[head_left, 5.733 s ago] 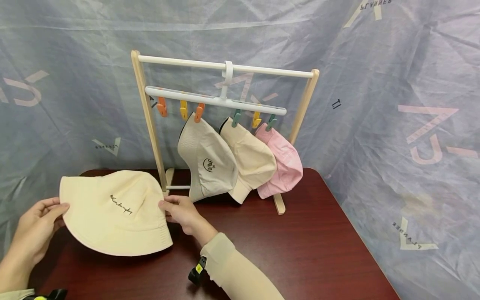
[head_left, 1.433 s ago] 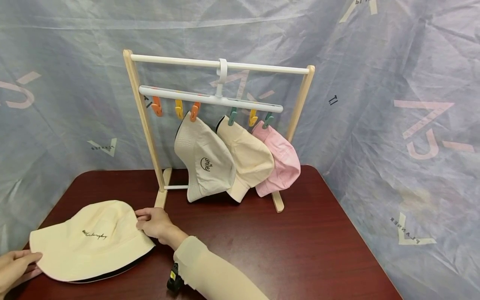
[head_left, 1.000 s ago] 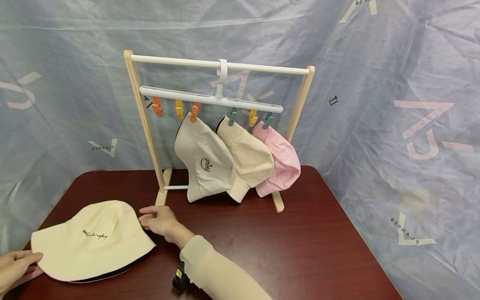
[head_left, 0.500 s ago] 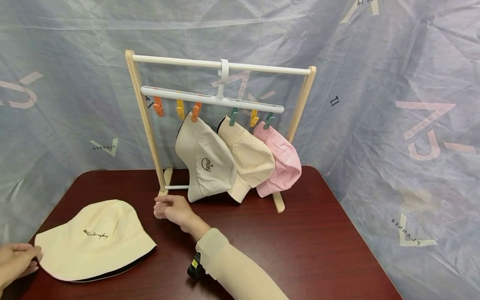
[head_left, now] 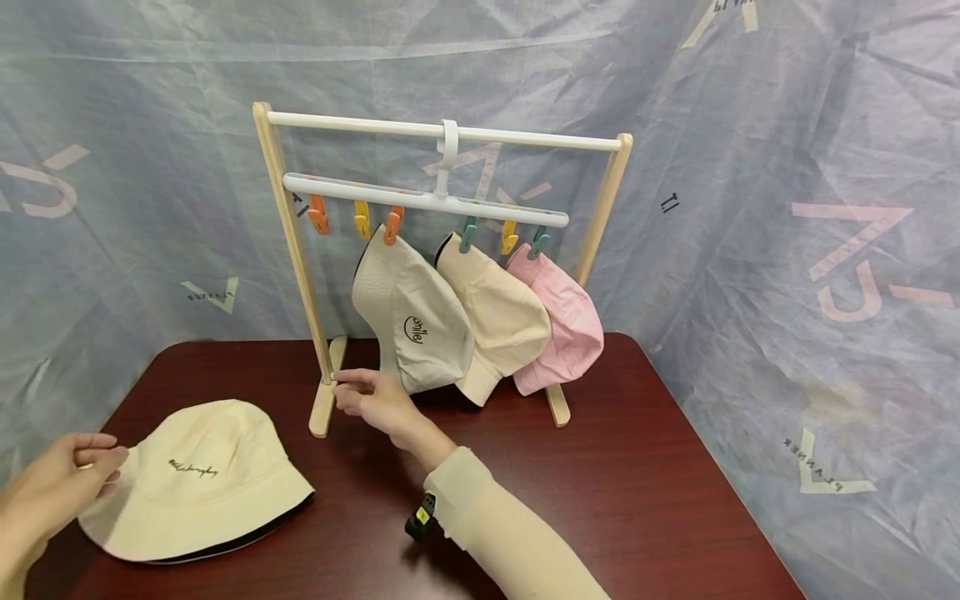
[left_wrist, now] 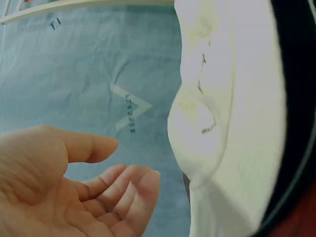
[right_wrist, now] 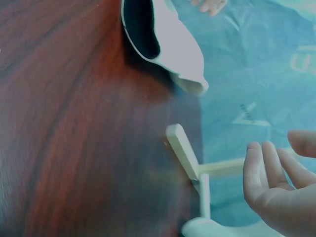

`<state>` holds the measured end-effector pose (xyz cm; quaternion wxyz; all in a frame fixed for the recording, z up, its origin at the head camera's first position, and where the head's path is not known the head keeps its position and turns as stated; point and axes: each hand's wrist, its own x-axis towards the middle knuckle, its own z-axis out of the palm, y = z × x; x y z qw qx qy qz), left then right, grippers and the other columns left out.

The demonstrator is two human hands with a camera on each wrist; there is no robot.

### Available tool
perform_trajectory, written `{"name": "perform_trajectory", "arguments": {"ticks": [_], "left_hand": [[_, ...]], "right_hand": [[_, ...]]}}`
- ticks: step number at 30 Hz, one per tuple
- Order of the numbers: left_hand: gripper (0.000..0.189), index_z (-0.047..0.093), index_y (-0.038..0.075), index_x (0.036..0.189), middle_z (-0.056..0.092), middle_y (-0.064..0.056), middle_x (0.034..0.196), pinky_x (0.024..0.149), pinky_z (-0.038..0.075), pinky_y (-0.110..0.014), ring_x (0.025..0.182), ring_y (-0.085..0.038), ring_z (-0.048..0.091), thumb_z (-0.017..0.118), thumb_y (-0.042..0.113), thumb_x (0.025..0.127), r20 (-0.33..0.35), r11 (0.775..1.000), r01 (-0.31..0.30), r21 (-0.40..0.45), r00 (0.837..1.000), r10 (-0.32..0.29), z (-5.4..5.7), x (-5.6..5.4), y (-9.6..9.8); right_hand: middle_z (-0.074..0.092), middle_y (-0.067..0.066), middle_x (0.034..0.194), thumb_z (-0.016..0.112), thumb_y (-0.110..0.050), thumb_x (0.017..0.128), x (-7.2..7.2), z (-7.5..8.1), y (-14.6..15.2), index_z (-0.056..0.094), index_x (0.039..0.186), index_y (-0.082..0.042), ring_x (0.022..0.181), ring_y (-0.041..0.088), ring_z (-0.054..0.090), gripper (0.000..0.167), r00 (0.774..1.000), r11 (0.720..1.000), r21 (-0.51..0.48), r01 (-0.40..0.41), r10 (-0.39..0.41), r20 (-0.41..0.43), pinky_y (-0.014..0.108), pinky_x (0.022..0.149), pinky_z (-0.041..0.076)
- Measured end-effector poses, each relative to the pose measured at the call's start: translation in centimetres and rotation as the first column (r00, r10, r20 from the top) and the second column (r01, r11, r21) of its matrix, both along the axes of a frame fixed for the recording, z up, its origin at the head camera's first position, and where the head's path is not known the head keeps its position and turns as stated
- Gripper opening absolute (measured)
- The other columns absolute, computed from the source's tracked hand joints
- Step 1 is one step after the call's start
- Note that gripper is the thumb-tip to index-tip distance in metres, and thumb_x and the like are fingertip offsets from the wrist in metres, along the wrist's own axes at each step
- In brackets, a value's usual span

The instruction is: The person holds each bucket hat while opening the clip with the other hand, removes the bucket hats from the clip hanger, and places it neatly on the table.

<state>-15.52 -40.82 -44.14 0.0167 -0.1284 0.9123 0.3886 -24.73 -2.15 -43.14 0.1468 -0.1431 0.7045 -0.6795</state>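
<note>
A cream bucket hat (head_left: 202,483) with dark script on its crown lies on the table at the left, its black lining showing under the brim. Above the hat's left brim hovers my left hand (head_left: 71,479), empty, with relaxed fingers; the left wrist view shows a gap between those fingers and the hat (left_wrist: 202,113). My right hand (head_left: 382,408) is in the air by the rack's left foot (head_left: 322,408), holding nothing, and overlaps the low brim of the grey "smile" hat (head_left: 420,321). In the right wrist view its fingers (right_wrist: 271,168) are slightly bent and apart from the thumb.
A wooden rack (head_left: 296,250) carries a white clip hanger (head_left: 360,192). The grey hat, a cream hat (head_left: 502,317) and a pink hat (head_left: 566,325) hang from its clips. An orange clip (head_left: 318,217) and a yellow clip (head_left: 362,221) at the left hold nothing. A fabric curtain surrounds the table (head_left: 622,500).
The cream hat, earlier held up by both hands, now lies on the table. My right hand let go first and moved right towards the rack; my left hand has since released the brim and risen.
</note>
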Motion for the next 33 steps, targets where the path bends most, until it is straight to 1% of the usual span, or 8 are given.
{"name": "perform_trajectory", "arguments": {"ticks": [3, 5, 8, 11, 16, 21, 25, 33], "left_hand": [[0.057, 0.037, -0.022, 0.14, 0.062, -0.024, 0.109, 0.062, 0.057, -0.023, 0.072, 0.002, 0.059, 0.05, 0.026, 0.111, -0.097, 0.998, 0.021, -0.051, 0.995, -0.026, 0.3, -0.3, 0.5], [0.054, 0.044, -0.016, 0.138, 0.066, -0.005, 0.103, 0.062, 0.052, -0.017, 0.072, 0.011, 0.056, 0.055, 0.028, 0.109, -0.175, 0.996, 0.033, -0.083, 0.983, -0.047, 0.2, -0.4, 0.7], [0.048, 0.051, -0.008, 0.136, 0.06, 0.021, 0.098, 0.063, 0.046, -0.011, 0.076, 0.018, 0.05, 0.062, 0.028, 0.107, -0.277, 0.995, 0.043, -0.09, 0.959, -0.067, 0.3, -0.7, 1.5], [0.042, 0.054, -0.004, 0.134, 0.052, 0.033, 0.097, 0.066, 0.044, -0.009, 0.081, 0.019, 0.049, 0.063, 0.027, 0.107, -0.344, 0.993, 0.077, -0.084, 0.933, -0.102, 0.9, -1.2, 2.9], [0.034, 0.059, 0.004, 0.132, 0.056, 0.033, 0.099, 0.069, 0.043, -0.009, 0.084, 0.021, 0.052, 0.067, 0.025, 0.106, -0.417, 0.988, 0.103, -0.114, 0.898, -0.142, 2.3, -2.3, 5.3], [0.032, 0.06, 0.007, 0.133, 0.059, 0.028, 0.105, 0.073, 0.044, -0.008, 0.09, 0.02, 0.052, 0.067, 0.024, 0.106, -0.451, 0.986, 0.129, -0.108, 0.877, -0.164, 3.6, -3.1, 7.5], [0.033, 0.058, 0.007, 0.136, 0.063, 0.019, 0.112, 0.076, 0.044, -0.004, 0.096, 0.017, 0.054, 0.065, 0.022, 0.107, -0.474, 0.982, 0.17, -0.085, 0.86, -0.19, 4.3, -3.6, 8.8], [0.034, 0.057, 0.008, 0.138, 0.066, -0.007, 0.123, 0.079, 0.044, -0.004, 0.1, 0.015, 0.054, 0.064, 0.023, 0.108, -0.499, 0.972, 0.217, -0.087, 0.835, -0.231, 5.6, -4.6, 11.2]], "right_hand": [[0.073, 0.021, 0.125, 0.067, -0.004, 0.104, 0.0, 0.8, 1.0, 0.068, 0.138, -0.002, 0.101, 0.018, 0.074, 0.034, 1.0, 1.0, 0.003, 0.006, -0.006, -0.013, 0.03, 0.093, 0.061], [0.073, 0.019, 0.125, 0.067, -0.002, 0.103, -0.1, 1.3, 1.7, 0.068, 0.138, -0.002, 0.103, 0.019, 0.075, 0.035, 1.0, 1.0, 0.006, 0.008, -0.008, -0.029, 0.03, 0.093, 0.061], [0.074, 0.017, 0.124, 0.067, -0.004, 0.104, -0.1, 2.0, 2.8, 0.068, 0.139, -0.005, 0.106, 0.021, 0.074, 0.035, 0.999, 1.0, 0.022, 0.017, -0.016, -0.051, 0.031, 0.092, 0.061], [0.072, 0.018, 0.128, 0.067, -0.007, 0.104, -0.1, 2.5, 3.9, 0.068, 0.14, -0.007, 0.109, 0.023, 0.074, 0.036, 0.997, 0.999, 0.045, 0.02, -0.017, -0.076, 0.034, 0.093, 0.061], [0.071, 0.022, 0.13, 0.067, -0.006, 0.104, -0.2, 3.3, 5.4, 0.067, 0.141, -0.006, 0.112, 0.028, 0.073, 0.037, 0.99, 0.999, 0.034, 0.023, -0.018, -0.139, 0.04, 0.097, 0.061], [0.069, 0.027, 0.13, 0.068, -0.005, 0.103, -0.2, 4.5, 6.8, 0.066, 0.141, -0.003, 0.113, 0.033, 0.073, 0.039, 0.981, 0.999, 0.021, 0.025, -0.02, -0.194, 0.034, 0.095, 0.06], [0.069, 0.028, 0.129, 0.069, -0.005, 0.102, -0.4, 5.3, 7.9, 0.065, 0.142, -0.002, 0.113, 0.032, 0.073, 0.04, 0.97, 0.999, 0.035, 0.032, -0.023, -0.242, 0.036, 0.096, 0.06], [0.073, 0.019, 0.129, 0.069, -0.009, 0.103, -0.7, 6.4, 10.0, 0.065, 0.144, -0.008, 0.111, 0.019, 0.072, 0.041, 0.946, 0.994, 0.086, 0.064, -0.034, -0.322, 0.027, 0.092, 0.056]]}}
